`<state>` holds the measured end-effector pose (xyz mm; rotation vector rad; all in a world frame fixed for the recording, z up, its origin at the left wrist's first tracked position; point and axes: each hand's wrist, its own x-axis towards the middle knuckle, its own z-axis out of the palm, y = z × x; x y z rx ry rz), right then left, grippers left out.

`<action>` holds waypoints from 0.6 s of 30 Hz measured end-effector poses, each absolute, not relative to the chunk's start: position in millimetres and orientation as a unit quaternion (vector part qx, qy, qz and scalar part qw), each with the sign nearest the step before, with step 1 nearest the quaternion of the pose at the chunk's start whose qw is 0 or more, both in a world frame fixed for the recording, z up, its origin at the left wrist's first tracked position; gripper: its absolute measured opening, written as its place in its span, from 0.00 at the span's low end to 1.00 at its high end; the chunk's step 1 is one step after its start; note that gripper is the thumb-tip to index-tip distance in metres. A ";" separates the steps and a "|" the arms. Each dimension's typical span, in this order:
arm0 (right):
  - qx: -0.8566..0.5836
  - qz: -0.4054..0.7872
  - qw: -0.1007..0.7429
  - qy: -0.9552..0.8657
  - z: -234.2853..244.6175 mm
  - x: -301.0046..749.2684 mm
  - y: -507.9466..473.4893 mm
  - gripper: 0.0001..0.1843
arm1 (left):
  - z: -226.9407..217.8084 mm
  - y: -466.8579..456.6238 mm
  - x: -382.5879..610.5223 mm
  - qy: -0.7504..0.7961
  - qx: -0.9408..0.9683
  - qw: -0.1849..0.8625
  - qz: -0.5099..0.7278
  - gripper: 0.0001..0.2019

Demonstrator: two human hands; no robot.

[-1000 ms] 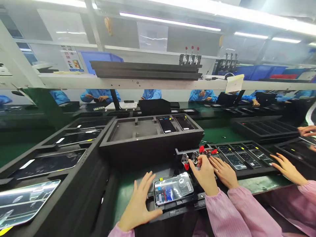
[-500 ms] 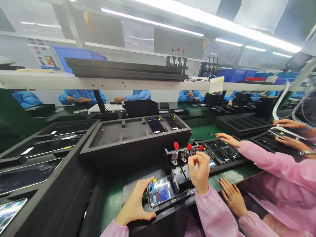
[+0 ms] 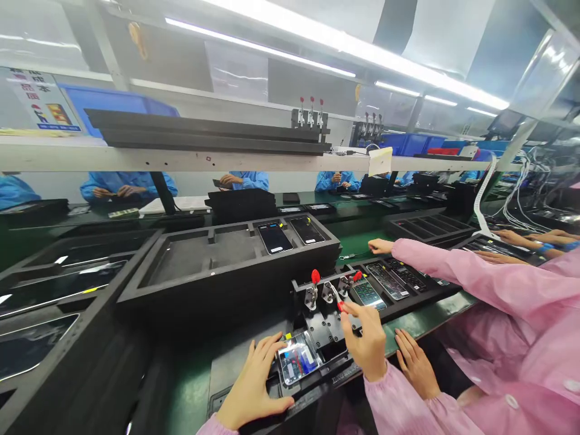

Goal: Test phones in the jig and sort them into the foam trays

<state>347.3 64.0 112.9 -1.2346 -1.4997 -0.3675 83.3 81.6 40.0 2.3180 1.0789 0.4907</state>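
A phone with a shiny face and a yellow tab lies in a black clamping fixture. My left hand is open around the phone's left end, its fingertips at the phone's upper left corner and its thumb on the fixture's front edge. On the fixture's back stand toggle clamps with red-tipped levers. One red knob points up; a second red knob leans right. Between them, a toggle clamp lever is tipped toward me, and my right hand pinches its red end.
Behind the fixture stands a black foam tray holding two phones. Stacked trays with phones fill the left. At right, another phone tray lies under a co-worker's pink sleeve; the co-worker's other hand rests on the bench edge.
My right hand has come down and now grips a clamp lever, which has tipped forward. My left fingertips have moved onto the phone's corner. A co-worker's far hand has reached farther back. The view has shifted right.
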 end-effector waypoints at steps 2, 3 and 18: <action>-0.546 -0.180 0.514 -0.637 89.6 343.4 58.4 0.16 | 40.5 81.8 83.5 0.398 0.861 0.260 0.180 0.38; -0.561 -0.176 0.485 -0.647 79.7 341.9 57.7 0.19 | 40.7 82.0 83.7 0.398 0.863 0.256 0.179 0.37; -0.638 -0.011 0.377 -0.671 217.3 348.2 150.4 0.15 | 74.5 110.9 53.2 0.421 0.805 0.183 0.375 0.15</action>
